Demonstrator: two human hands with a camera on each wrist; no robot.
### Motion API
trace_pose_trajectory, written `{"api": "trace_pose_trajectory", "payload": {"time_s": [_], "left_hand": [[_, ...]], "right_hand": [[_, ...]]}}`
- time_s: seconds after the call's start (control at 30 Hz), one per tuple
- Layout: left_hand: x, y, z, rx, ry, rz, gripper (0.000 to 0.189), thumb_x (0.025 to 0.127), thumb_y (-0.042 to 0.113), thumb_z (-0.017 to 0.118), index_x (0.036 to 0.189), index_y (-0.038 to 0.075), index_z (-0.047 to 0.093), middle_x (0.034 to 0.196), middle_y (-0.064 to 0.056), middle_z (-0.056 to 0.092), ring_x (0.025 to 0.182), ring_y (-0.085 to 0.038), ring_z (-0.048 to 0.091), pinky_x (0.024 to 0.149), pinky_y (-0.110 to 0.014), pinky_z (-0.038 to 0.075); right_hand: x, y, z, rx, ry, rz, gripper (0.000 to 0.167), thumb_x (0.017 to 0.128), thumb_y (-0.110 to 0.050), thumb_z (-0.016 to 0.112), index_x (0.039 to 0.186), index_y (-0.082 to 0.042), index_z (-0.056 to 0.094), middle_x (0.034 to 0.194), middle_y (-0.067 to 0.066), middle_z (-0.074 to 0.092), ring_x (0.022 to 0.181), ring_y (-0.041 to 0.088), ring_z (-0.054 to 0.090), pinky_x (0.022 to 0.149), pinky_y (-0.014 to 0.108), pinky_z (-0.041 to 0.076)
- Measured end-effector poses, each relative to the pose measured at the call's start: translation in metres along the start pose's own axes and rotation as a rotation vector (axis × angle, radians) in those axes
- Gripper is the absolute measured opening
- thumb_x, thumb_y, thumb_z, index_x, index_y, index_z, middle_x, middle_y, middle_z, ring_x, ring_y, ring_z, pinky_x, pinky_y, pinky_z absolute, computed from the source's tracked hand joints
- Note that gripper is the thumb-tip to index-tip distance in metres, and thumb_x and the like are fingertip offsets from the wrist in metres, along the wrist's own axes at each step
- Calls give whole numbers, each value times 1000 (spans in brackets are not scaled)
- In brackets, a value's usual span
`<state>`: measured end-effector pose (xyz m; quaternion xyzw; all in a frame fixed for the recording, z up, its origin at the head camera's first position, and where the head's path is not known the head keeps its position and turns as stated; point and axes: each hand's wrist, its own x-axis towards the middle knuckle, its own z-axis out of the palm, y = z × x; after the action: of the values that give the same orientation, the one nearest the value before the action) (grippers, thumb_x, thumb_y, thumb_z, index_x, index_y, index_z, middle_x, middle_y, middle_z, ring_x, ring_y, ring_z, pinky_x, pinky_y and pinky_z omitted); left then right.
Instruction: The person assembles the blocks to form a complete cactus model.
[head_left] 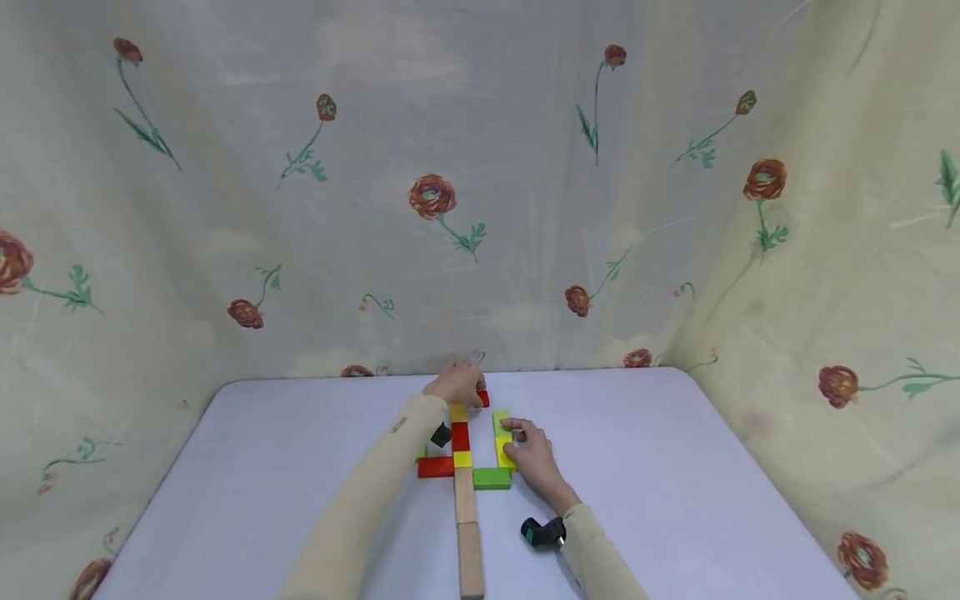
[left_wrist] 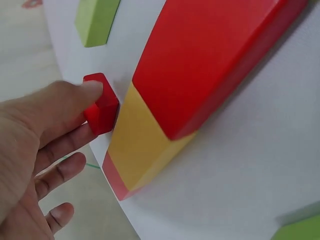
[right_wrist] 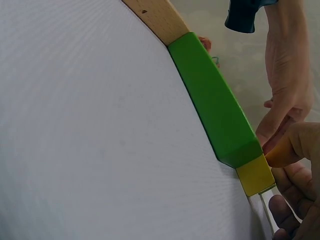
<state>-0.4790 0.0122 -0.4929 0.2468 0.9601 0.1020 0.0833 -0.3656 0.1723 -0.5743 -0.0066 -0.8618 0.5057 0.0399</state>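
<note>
At the far end of a row of blocks, my left hand (head_left: 457, 384) pinches a small red block (left_wrist: 102, 112) between thumb and fingers. This block sits close beside a yellow block (left_wrist: 137, 135) of the row, near a larger red block (left_wrist: 205, 60). My right hand (head_left: 536, 458) is at the right branch, thumb against a yellow block (head_left: 506, 454) and a fingertip at the lime green block (head_left: 500, 417) beyond it. A green block (right_wrist: 215, 100) runs from the row's wooden block (right_wrist: 160, 20) to that yellow block. The right fingers' undersides are partly hidden.
Two plain wooden blocks (head_left: 470, 558) form the near end of the row. On the left, a red block (head_left: 437, 467) juts out, with a lime green block partly behind my left sleeve. The white table (head_left: 637, 467) reaches a flowered curtain (head_left: 510, 317) at the back.
</note>
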Motion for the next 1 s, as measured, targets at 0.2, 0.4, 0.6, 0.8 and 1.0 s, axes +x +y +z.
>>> {"api": "trace_pose_trajectory", "payload": {"time_s": [0.2, 0.4, 0.6, 0.8, 1.0], "left_hand": [[7, -6, 5, 4, -10, -24, 22, 79, 27, 72, 100, 20, 70, 87, 8, 61, 90, -13, 47, 94, -37, 26], [8, -5, 4, -3, -6, -19, 21, 80, 26, 71, 100, 20, 69, 90, 7, 61, 91, -14, 47, 95, -38, 27], [3, -3, -2, 2, 24, 13, 24, 82, 28, 68, 105, 19, 68, 100, 5, 63, 98, -15, 48, 97, -38, 26], [-5, -7, -12, -68, 57, 53, 27, 82, 26, 69, 107, 18, 69, 102, 4, 65, 96, -14, 51, 98, -40, 28], [-24, -21, -19, -112, 95, 74, 26, 81, 25, 70, 105, 16, 68, 100, 1, 63, 92, -15, 49, 96, -39, 27]], "right_hand": [[-1, -3, 2, -3, -10, 5, 35, 81, -14, 62, 115, -21, 58, 114, -1, 54, 101, 20, 43, 85, 39, 32], [0, -5, 1, 2, -11, -10, 34, 82, -14, 61, 116, -21, 58, 114, -1, 54, 101, 20, 43, 84, 38, 33], [1, -7, -1, 3, -11, -7, 36, 82, -13, 61, 117, -20, 58, 115, 0, 54, 101, 21, 43, 84, 39, 34], [3, -5, -2, -7, -1, -7, 36, 80, -11, 61, 116, -19, 59, 114, 0, 55, 100, 20, 45, 83, 38, 35], [0, -4, -2, -2, -6, -3, 38, 79, -11, 62, 116, -19, 59, 114, 1, 56, 100, 21, 44, 83, 38, 34]]}}
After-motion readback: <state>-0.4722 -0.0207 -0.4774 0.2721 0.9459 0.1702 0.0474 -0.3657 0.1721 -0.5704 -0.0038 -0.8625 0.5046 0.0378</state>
